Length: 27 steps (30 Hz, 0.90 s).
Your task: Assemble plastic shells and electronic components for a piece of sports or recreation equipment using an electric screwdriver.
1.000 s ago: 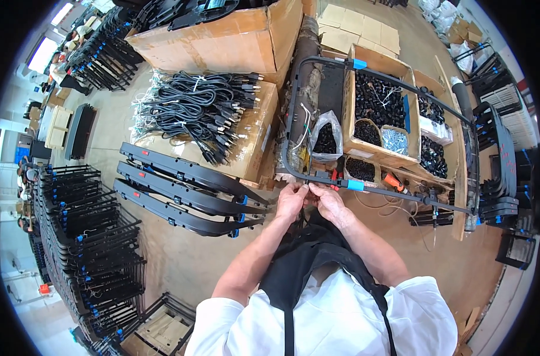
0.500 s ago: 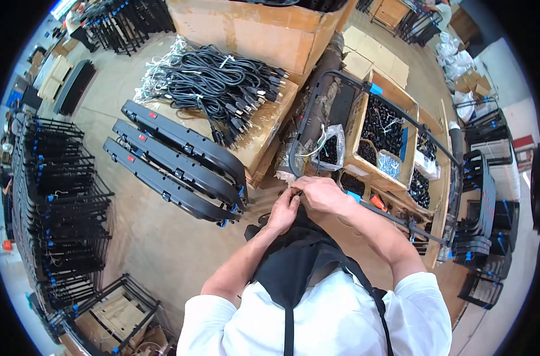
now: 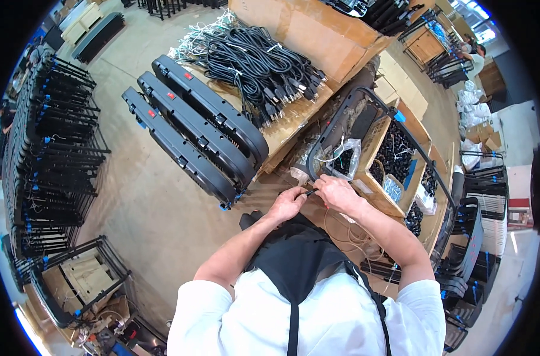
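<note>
while i watch through the head camera from afar, the left hand (image 3: 286, 203) pinches a small dark piece (image 3: 308, 192) between thumb and finger; the right hand (image 3: 338, 193) is curled at its other end, and i cannot tell whether it grips. the piece sits between both hands, near the corner of a black tubular frame (image 3: 376, 101). i judge the handwork partway along: a blue clip (image 3: 399, 116) is already on the frame, but i see no finished join at the fingertips. the piece looks short and narrow, its detail too small to read. beyond lie three curved black housings (image 3: 210, 113), then bundled black cables (image 3: 252, 62).
</note>
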Available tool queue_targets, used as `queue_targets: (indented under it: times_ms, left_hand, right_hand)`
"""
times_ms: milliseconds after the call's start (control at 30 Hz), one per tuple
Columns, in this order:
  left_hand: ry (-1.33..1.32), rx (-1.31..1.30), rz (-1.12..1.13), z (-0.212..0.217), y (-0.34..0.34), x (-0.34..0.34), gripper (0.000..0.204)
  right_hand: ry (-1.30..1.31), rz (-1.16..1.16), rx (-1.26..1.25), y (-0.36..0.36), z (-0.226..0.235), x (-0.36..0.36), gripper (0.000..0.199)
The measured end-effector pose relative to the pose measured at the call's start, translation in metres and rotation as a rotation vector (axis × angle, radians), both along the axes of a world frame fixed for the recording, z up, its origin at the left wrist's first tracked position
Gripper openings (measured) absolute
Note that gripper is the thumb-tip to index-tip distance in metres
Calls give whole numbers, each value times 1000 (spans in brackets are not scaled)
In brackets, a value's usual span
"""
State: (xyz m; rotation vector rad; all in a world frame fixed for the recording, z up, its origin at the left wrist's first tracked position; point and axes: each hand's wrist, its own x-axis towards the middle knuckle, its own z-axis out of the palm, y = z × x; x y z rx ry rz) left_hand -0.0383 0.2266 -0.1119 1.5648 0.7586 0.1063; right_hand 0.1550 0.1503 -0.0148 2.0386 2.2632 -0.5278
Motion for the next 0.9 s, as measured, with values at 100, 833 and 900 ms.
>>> queue_targets:
  times_ms: [100, 833, 900]
  left_hand:
    - [-68, -101, 24, -10, 0, 1, 28]
    - [65, -251, 52, -11, 5, 8, 25]
    - [69, -244, 9, 1, 10, 9, 24]
  right_hand:
    - [129, 19, 96, 3, 3, 2, 14]
    - [277, -89, 311, -19, -17, -24, 16]
    - [394, -275, 354, -47, -20, -38, 27]
